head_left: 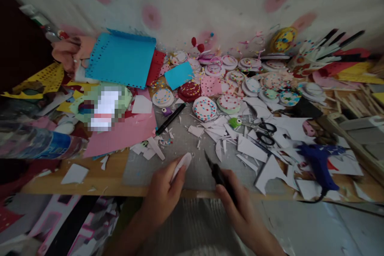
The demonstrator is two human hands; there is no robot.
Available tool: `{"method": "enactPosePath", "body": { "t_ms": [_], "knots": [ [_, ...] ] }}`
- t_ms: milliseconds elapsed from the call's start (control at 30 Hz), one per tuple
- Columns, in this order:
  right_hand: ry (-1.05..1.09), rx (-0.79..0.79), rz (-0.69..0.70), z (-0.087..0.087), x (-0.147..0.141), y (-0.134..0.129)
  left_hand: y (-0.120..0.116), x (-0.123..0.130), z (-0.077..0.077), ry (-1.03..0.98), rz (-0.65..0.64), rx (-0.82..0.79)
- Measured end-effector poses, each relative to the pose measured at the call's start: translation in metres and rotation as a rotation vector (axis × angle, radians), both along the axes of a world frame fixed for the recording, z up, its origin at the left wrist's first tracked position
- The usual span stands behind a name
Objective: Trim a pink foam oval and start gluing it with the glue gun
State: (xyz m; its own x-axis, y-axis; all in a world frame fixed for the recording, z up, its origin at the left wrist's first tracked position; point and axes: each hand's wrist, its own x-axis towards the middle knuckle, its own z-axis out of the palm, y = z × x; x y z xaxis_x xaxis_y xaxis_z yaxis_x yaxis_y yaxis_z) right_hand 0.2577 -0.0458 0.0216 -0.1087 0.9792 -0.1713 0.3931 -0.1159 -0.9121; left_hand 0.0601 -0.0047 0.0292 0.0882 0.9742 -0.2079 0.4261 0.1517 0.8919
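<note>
At the table's front edge, my left hand (164, 189) pinches a small white piece (183, 163) with a rounded end; it looks like thick card or foam. To its right, my right hand (240, 204) is wrapped round the dark handle of a craft knife (216, 170). The blade points up and to the left, apart from the white piece. Both hands are over the front of a grey cutting mat (192, 182). White offcuts (220, 132) lie scattered beyond the knife.
Decorated paper discs (205, 109) crowd the back. A black pen (171, 119), black-handled scissors (265, 133) and a blue glue gun (319, 164) lie around the mat. A plastic bottle (57, 144) lies at left, near blue sheets (123, 58). A wooden box (357, 128) of sticks stands at right.
</note>
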Motion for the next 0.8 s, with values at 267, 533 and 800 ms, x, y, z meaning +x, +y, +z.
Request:
{"method": "enactPosePath", "body": {
  "t_ms": [267,533,800],
  "knots": [
    [-0.318,0.156,0.250,0.002,0.001,-0.006,-0.011,0.005,-0.026,0.202,-0.192,0.154],
    [-0.346,0.165,0.182,0.001,0.010,-0.007,-0.015,0.001,-0.027,0.135,-0.136,0.190],
    [-0.369,0.169,0.270,0.009,0.001,-0.013,-0.017,0.002,-0.028,0.224,-0.211,0.277]
  ]
}}
